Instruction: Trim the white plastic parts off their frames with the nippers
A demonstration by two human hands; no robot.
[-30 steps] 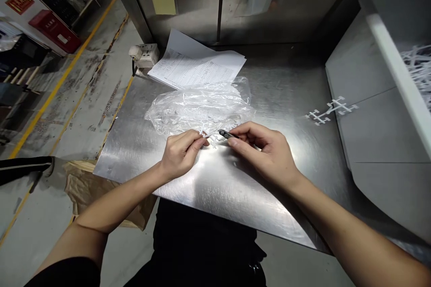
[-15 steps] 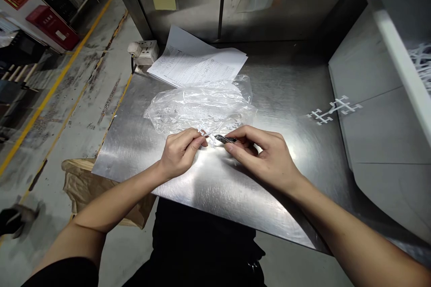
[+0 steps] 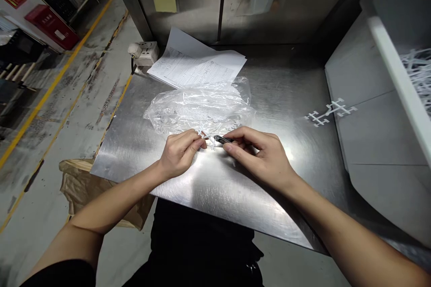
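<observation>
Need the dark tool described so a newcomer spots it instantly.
On the metal table, find the clear plastic bag. On its near side, the right hand pinches a small tool, tip pointing toward the white branched piece in the left hand. The tool is dark and slim; the piece and bag nearby are white and clear.

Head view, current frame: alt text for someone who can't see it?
Left hand pinches a small white branched piece; right hand holds a dark tool at or near it, over a metal table. Behind lie a clear plastic bag and printed sheets; to the right, another branched white piece and a gray bin.
</observation>
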